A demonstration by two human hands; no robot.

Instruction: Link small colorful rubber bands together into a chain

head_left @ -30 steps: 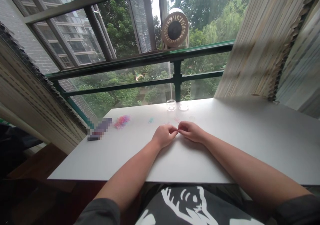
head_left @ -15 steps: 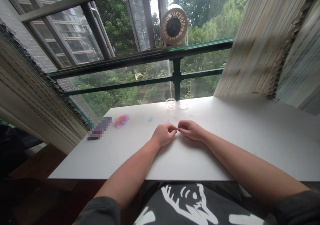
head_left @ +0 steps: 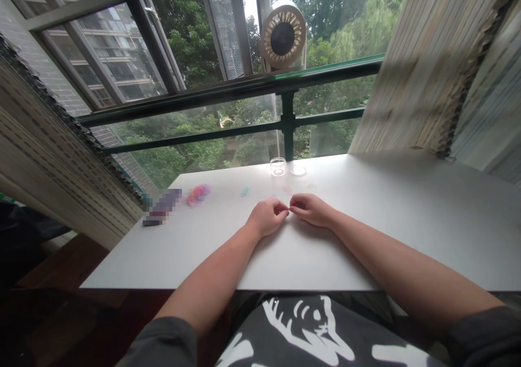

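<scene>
Over the middle of the white table (head_left: 195,258), my left hand (head_left: 266,217) and my right hand (head_left: 310,209) meet with their fingertips pinched together. Whatever lies between the fingertips is too small to make out. Just beyond the hands are small pink loops (head_left: 287,190), which look like rubber bands, and a pale loop (head_left: 311,187). A little teal bunch (head_left: 245,191) lies farther left. At the left stands out a loose pile of pink, orange and purple bands (head_left: 198,195).
A clear round container (head_left: 278,167) and a clear lid or shallow dish (head_left: 298,169) sit at the table's back edge. A blurred-out dark object (head_left: 163,207) lies at the left edge. Behind are a green railing (head_left: 228,133), a round fan (head_left: 283,37) and curtains (head_left: 391,84).
The view has tilted very slightly. Both hands keep nearly the same place and pinch, with no other visible movement.
</scene>
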